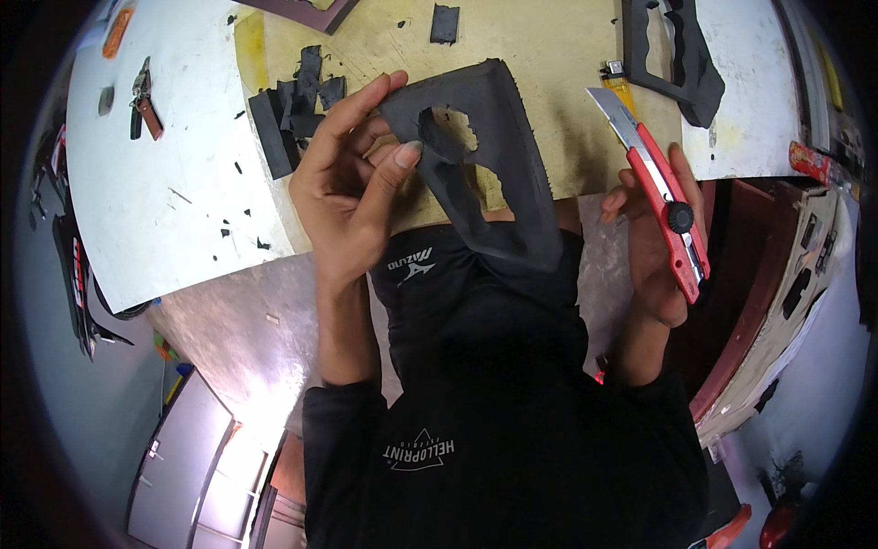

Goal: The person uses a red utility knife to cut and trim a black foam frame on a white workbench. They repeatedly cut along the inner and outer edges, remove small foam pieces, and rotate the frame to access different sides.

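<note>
My left hand pinches the left edge of a black foam piece between thumb and fingers. Two irregular cut-outs run through the piece, which is held up over the table's near edge and my lap. In my right hand lies a red utility knife with a black dial. Its blade is out and points up and to the left, apart from the foam. My right fingers curl behind the knife's handle.
Black foam scraps lie on the yellowish mat, left of my hand. Another cut foam piece and a yellow lighter are at the far right. Pliers-like cutters rest on the white table.
</note>
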A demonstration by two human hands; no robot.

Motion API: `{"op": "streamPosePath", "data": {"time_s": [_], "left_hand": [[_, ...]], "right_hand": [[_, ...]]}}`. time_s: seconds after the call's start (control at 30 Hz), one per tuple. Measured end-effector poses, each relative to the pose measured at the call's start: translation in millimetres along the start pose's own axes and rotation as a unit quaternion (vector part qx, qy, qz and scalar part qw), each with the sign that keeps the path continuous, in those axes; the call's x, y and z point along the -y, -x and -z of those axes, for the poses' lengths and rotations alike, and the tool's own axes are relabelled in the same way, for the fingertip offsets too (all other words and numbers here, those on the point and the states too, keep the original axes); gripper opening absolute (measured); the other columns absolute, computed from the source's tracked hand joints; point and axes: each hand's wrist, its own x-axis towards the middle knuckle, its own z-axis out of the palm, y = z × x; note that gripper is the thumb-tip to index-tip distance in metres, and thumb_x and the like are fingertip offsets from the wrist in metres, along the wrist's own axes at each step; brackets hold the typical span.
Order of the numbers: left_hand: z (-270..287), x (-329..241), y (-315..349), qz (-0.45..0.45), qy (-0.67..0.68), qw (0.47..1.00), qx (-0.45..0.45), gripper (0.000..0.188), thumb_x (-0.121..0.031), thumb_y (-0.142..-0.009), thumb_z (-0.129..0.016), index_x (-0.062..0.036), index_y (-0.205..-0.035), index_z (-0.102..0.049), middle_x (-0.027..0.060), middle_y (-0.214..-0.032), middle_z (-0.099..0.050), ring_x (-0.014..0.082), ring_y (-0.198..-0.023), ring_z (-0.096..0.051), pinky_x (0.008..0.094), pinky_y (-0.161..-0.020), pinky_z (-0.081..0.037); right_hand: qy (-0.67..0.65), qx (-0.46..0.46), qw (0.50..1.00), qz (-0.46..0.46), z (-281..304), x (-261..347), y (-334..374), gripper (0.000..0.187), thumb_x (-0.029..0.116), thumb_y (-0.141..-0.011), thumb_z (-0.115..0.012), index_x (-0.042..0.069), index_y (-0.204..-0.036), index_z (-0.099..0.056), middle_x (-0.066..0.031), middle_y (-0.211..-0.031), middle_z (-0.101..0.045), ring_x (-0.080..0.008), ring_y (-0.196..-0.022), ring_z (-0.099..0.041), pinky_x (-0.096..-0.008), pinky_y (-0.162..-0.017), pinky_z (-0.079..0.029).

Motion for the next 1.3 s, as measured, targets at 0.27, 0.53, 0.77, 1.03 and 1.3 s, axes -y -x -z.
{"op": "streamPosePath", "data": {"time_s": [0.27, 0.53, 0.77, 1.03, 1.3], "left_hand": [[-1.0, -27.0, 25.9, -0.028, -0.045, 0.998, -0.029, 0.056, 0.017, -0.081, -0.07, 0.0069, -0.134, -0.055, 0.0122, -0.118, -0.056, 0.0172, -0.111, -0.06, 0.0235, -0.083, -0.055], [1.2, -47.9, 45.1, -0.133, -0.114, 0.982, -0.065, 0.05, 0.013, -0.076, -0.078, 0.0056, -0.123, -0.063, 0.0103, -0.109, -0.055, 0.0137, -0.1, -0.056, 0.0227, -0.08, -0.046], [4.9, -58.0, 59.4, -0.197, -0.242, 0.944, -0.106, 0.04, 0.015, -0.071, -0.076, 0.0037, -0.109, -0.069, 0.0141, -0.099, -0.061, 0.0248, -0.094, -0.066, 0.0305, -0.084, -0.053], [-5.4, -76.0, 73.6, -0.31, -0.328, 0.887, -0.101, 0.028, 0.017, -0.069, -0.074, -0.0024, -0.089, -0.067, 0.0123, -0.09, -0.065, 0.0306, -0.092, -0.07, 0.0459, -0.088, -0.061], [-0.8, -79.8, 85.9, -0.373, -0.371, 0.849, -0.051, 0.024, -0.002, -0.067, -0.085, -0.0067, -0.087, -0.073, 0.01, -0.092, -0.066, 0.0307, -0.099, -0.069, 0.0499, -0.094, -0.058]], "right_hand": [[0.033, -0.002, 0.999, 0.023, 8.4, -6.7, 1.2, 0.072, 0.024, -0.091, -0.067, -0.005, -0.147, -0.032, -0.0333, -0.129, -0.057, -0.0292, -0.095, -0.067, -0.0387, -0.081, -0.053], [0.084, 0.07, 0.993, 0.042, -10.0, -5.8, -5.5, 0.087, 0.033, -0.083, -0.073, -0.006, -0.148, -0.03, -0.034, -0.136, -0.052, -0.0305, -0.105, -0.066, -0.0379, -0.086, -0.053], [-0.112, 0.088, 0.99, -0.016, -22.1, -7.4, -8.9, 0.086, 0.031, -0.089, -0.072, -0.007, -0.151, -0.028, -0.0308, -0.138, -0.052, -0.0301, -0.104, -0.067, -0.0362, -0.079, -0.056], [0.104, -0.018, 0.994, 0.005, -32.3, -29.1, -8.4, 0.042, 0.002, -0.098, -0.059, -0.008, -0.138, -0.047, -0.0161, -0.112, -0.067, -0.0148, -0.081, -0.067, -0.025, -0.066, -0.052], [0.33, -0.024, 0.935, 0.126, -55.8, -49.6, -41.5, 0.033, 0.004, -0.094, -0.063, -0.006, -0.126, -0.061, -0.0169, -0.107, -0.069, -0.0189, -0.097, -0.066, -0.0312, -0.085, -0.052]]}}
